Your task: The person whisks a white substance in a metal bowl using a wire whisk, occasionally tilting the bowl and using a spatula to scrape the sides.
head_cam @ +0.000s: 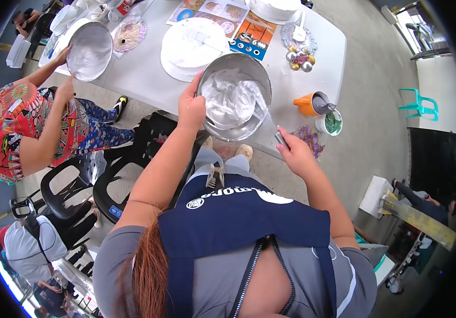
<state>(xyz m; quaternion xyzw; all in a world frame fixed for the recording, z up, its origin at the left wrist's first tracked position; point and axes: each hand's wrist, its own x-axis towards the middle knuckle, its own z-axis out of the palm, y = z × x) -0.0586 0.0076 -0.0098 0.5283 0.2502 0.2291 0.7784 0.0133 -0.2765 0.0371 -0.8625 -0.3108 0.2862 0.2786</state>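
Observation:
My left hand [192, 105] grips the left rim of a metal mixing bowl [268, 75], fingers outside and thumb near the edge. The bowl is tilted towards me at the table's near edge. Glossy white cream [228, 99] lies inside it and smears its wall. My right hand [293, 149] is closed around the metal handle of a mixing utensil [279, 138], apparently a whisk. Its coated working end reaches over the bowl's right rim into the cream; its exact shape is unclear. Just behind the bowl, a round white-iced cake [188, 41] rests on a white board.
On the white table [140, 85] stand an orange mug [306, 104], a tub of green icing [333, 122], gold and silver balls [301, 59] and printed picture sheets [252, 33]. At left, another person [37, 119] works in a second bowl [91, 51]. Black plastic chairs [120, 175] stand behind my left side.

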